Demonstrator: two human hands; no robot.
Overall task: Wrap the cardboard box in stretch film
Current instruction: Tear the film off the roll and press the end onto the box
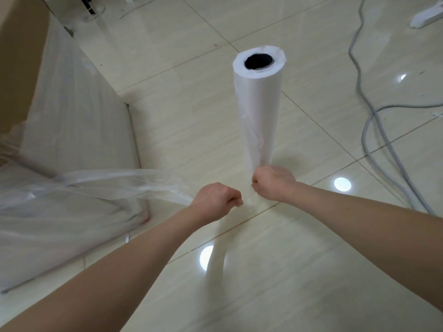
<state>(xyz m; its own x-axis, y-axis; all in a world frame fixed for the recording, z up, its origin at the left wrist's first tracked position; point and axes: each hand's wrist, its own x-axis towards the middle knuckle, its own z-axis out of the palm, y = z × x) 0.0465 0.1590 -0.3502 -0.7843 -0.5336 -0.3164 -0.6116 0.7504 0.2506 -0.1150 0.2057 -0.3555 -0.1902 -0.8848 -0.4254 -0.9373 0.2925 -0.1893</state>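
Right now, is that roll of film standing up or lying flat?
Upright. The roll shows its open core at the top, and the right hand grips its lower end.

A glossy cream tile floor (311, 271) bears the film-covered cardboard box (72, 140) at left, grey cables (405, 176) at right.

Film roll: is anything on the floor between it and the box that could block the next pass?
Nothing visible does. Only bare floor lies between the roll, gripped by the right hand, and the box. The film in the left hand runs to the box. The cables lie off to the right.
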